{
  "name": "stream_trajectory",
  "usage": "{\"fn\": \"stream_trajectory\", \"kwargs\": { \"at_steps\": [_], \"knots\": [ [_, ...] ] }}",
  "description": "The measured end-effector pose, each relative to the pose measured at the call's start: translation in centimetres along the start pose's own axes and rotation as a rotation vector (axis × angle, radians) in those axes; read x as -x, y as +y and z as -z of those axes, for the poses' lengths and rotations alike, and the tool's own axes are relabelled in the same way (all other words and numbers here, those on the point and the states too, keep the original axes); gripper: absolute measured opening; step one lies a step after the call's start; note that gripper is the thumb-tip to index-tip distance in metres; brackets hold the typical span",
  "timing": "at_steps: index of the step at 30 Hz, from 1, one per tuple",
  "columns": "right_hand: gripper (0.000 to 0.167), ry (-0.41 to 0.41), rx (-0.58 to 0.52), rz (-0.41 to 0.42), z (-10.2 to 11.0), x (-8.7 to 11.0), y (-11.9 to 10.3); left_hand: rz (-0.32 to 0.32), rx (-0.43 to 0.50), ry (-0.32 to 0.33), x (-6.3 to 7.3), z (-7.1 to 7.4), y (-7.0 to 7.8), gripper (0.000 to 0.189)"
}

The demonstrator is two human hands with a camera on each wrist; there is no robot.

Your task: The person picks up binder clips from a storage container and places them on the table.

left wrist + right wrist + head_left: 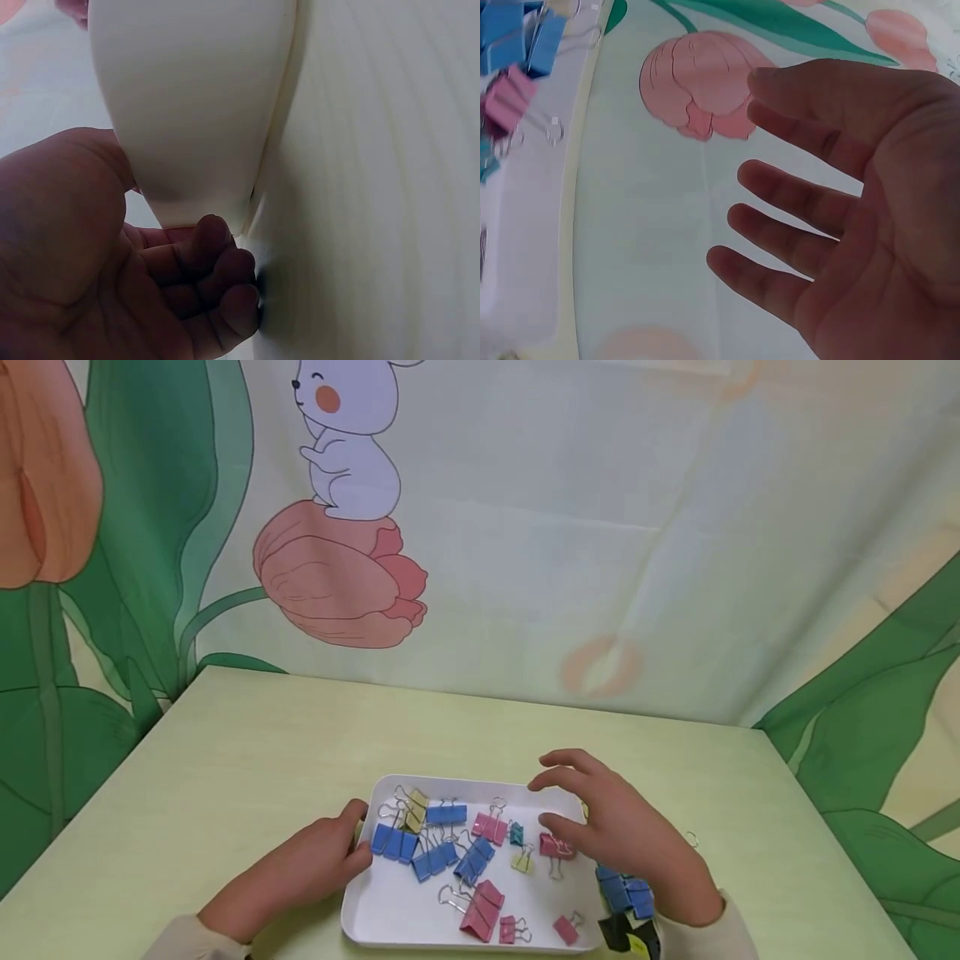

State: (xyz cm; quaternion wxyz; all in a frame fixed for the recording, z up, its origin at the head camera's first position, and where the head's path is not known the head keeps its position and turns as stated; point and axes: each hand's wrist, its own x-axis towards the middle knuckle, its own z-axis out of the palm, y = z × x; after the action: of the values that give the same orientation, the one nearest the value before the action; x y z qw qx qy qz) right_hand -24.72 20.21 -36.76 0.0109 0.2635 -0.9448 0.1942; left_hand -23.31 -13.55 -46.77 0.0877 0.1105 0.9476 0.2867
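Observation:
A shallow white tray (pixel 420 914) lies on the table with several binder clips in it. My left hand (pixel 318 864) grips its left edge, thumb at the rim. In the left wrist view the curled fingers (pixel 240 266) sit against the outside of the tray wall (pixel 191 112). Over the tray's right side hovers my right hand (pixel 615 818), fingers spread and holding nothing. Below its fingertips lie a pink binder clip (pixel 557 846), a small teal clip (pixel 517 833) and a small yellow clip (pixel 522 862). Blue binder clips (pixel 435 862) crowd the tray's left half.
Beside the tray on the right, partly under my right forearm, are more blue clips (pixel 615 889) and black clips (pixel 617 933). A pale yellow table (pixel 300 727) extends behind the tray to a printed cloth backdrop (pixel 525 568).

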Motion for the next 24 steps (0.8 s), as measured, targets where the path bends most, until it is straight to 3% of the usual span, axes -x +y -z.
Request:
{"fn": "stream_trajectory", "kwargs": {
  "at_steps": [13,24],
  "knots": [
    [0.028,-0.195,-0.022,0.174,-3.4,-2.7,-3.9,-0.012,-0.002,0.005,0.2,0.2,0.2,0.036],
    [0.023,-0.318,0.022,0.191,-6.7,-4.8,-4.1,-0.009,0.005,-0.005,0.0,0.2,0.2,0.039]
  ]
}}
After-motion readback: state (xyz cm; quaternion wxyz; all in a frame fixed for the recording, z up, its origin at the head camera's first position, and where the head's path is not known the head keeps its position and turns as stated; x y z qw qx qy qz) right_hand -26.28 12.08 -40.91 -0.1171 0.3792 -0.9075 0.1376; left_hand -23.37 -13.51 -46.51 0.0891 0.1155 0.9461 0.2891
